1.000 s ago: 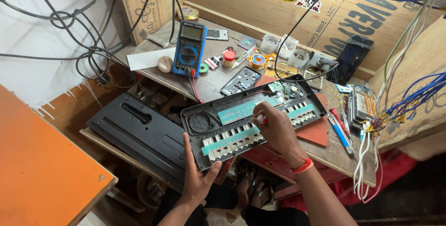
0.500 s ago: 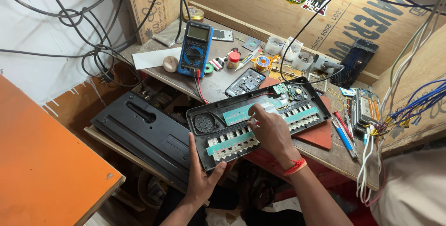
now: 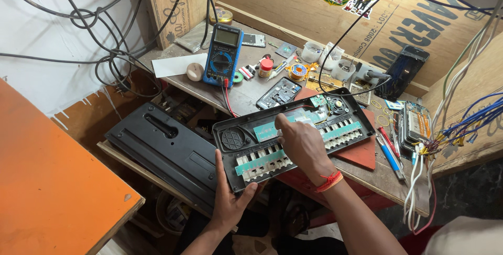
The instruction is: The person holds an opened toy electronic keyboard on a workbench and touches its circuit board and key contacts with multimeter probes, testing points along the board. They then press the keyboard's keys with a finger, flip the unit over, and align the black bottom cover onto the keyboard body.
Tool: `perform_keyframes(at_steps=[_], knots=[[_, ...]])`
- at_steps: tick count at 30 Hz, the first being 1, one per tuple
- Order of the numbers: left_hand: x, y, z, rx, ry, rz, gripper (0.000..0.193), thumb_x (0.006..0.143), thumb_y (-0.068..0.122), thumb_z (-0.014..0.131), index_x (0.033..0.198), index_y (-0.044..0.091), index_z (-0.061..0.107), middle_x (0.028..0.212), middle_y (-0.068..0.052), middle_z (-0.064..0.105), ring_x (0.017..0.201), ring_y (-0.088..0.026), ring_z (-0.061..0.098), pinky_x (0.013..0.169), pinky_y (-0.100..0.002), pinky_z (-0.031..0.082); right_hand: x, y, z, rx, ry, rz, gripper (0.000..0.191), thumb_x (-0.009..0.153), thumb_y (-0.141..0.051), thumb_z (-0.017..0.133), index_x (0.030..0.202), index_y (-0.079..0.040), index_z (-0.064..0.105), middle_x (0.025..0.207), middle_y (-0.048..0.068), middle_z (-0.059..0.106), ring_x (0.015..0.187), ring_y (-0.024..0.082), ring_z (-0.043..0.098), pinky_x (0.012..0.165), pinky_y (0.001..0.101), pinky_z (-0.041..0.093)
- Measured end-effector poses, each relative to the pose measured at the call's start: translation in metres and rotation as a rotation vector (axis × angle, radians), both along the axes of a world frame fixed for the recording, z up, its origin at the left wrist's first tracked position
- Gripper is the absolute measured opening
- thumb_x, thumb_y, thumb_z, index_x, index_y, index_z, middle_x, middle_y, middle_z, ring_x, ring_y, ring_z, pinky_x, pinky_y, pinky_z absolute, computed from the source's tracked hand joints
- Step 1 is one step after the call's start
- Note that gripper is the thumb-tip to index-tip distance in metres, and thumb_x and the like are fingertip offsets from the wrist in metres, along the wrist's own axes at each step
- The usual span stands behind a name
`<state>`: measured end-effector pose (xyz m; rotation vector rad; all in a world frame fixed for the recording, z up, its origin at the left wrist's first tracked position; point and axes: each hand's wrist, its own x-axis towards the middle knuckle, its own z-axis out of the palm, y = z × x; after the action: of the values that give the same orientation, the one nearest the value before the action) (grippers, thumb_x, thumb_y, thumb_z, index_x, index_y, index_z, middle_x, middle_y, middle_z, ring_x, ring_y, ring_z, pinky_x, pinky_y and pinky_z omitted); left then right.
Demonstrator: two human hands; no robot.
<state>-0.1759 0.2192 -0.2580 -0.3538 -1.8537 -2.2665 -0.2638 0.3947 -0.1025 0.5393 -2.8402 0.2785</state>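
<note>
Opened black keyboard casing [image 3: 262, 153], tilted

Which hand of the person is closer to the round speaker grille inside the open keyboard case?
Left. The left hand grips the case's near edge just below the round speaker grille. The right hand rests farther right, on the green board strip in the middle of the open keyboard case.

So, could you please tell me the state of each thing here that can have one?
Black opened keyboard casing: inside facing up, green circuit strips exposed.
Left hand: grip on the casing's near edge.
Right hand: fingers resting on the boards inside.
Blue digital multimeter: lying flat, red lead plugged in.
Black back cover panel: detached, lying left of the casing.
</note>
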Motion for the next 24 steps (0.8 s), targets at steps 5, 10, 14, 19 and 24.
perform_keyframes(at_steps=[5, 10, 14, 19, 24], knots=[[0.001, -0.002, 0.002, 0.043, -0.008, -0.018, 0.115, 0.092, 0.035, 0.069, 0.159, 0.01, -0.021, 0.154, -0.026, 0.035, 0.137, -0.032, 0.054, 0.112, -0.045, 0.05, -0.004, 0.0, -0.003, -0.034, -0.05, -0.055, 0.032, 0.083, -0.02, 0.079, 0.104, -0.013, 0.057, 0.074, 0.009, 0.073, 0.074, 0.035, 0.071, 0.064, 0.0484, 0.052], [0.002, -0.001, 0.002, 0.056, 0.005, -0.011, 0.114, 0.093, 0.031, 0.07, 0.16, 0.01, -0.02, 0.152, -0.026, 0.038, 0.134, -0.031, 0.057, 0.11, -0.044, 0.051, -0.008, 0.004, -0.009, -0.108, -0.062, -0.085, 0.032, 0.08, -0.019, 0.08, 0.104, -0.013, 0.059, 0.079, 0.009, 0.076, 0.078, 0.034, 0.073, 0.066, 0.0479, 0.052], [0.002, -0.001, 0.001, 0.06, 0.006, -0.016, 0.114, 0.092, 0.03, 0.07, 0.16, 0.011, -0.02, 0.152, -0.026, 0.038, 0.133, -0.031, 0.058, 0.11, -0.044, 0.052, -0.008, 0.011, -0.014, -0.197, -0.052, -0.068, 0.032, 0.078, -0.018, 0.082, 0.102, -0.011, 0.062, 0.081, 0.012, 0.076, 0.079, 0.035, 0.072, 0.067, 0.0477, 0.053], [0.003, 0.0, -0.001, 0.023, 0.02, -0.005, 0.114, 0.093, 0.034, 0.069, 0.16, 0.01, -0.02, 0.151, -0.026, 0.04, 0.133, -0.031, 0.058, 0.111, -0.045, 0.052, -0.008, 0.029, -0.011, -0.431, -0.067, 0.044, 0.032, 0.075, -0.015, 0.084, 0.101, -0.005, 0.066, 0.078, 0.011, 0.074, 0.073, 0.021, 0.075, 0.065, 0.039, 0.058], [0.002, 0.0, -0.004, -0.036, 0.044, 0.022, 0.115, 0.094, 0.039, 0.068, 0.16, 0.008, -0.02, 0.15, -0.026, 0.044, 0.135, -0.032, 0.057, 0.113, -0.046, 0.049, -0.002, 0.044, 0.004, -0.572, -0.249, -0.1, 0.031, 0.091, -0.004, 0.065, 0.121, -0.008, 0.07, 0.076, 0.009, 0.069, 0.062, 0.016, 0.058, 0.056, 0.0346, 0.048]])
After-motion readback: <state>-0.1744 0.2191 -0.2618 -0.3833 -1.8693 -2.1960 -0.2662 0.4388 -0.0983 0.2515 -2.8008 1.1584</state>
